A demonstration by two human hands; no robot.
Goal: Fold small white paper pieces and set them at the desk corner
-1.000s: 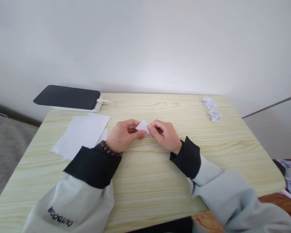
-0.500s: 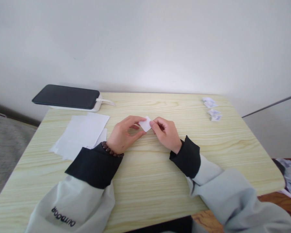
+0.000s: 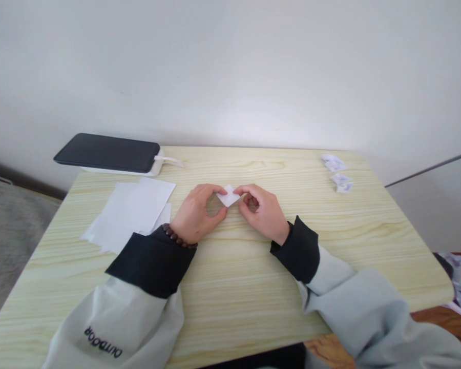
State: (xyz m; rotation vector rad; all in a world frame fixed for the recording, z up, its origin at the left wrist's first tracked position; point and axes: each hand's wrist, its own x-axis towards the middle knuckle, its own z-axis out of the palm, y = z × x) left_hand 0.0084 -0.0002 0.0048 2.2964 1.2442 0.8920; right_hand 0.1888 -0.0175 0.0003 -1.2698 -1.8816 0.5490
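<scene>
A small folded piece of white paper (image 3: 228, 197) is held between my two hands near the middle of the table, turned so that a corner points toward me. My left hand (image 3: 197, 212) grips its left side, index finger on top and thumb at the lower corner. On the other side, my right hand (image 3: 262, 211) has its index fingertip on the right part of the paper, with the thumb curled just below. A dark bead bracelet (image 3: 179, 238) circles my left wrist.
Loose white paper sheets (image 3: 126, 210) overlap left of my left hand. Behind them a dark phone (image 3: 109, 152) lies on a white block with a white cable (image 3: 171, 161). Several small folded paper pieces (image 3: 340, 178) sit at the table's back right. A white wall (image 3: 230, 77) rises behind the table.
The paper has turned slightly and shifted a little left. My right index finger has stretched out onto its top, where thumb and finger pinched its right corner before.
</scene>
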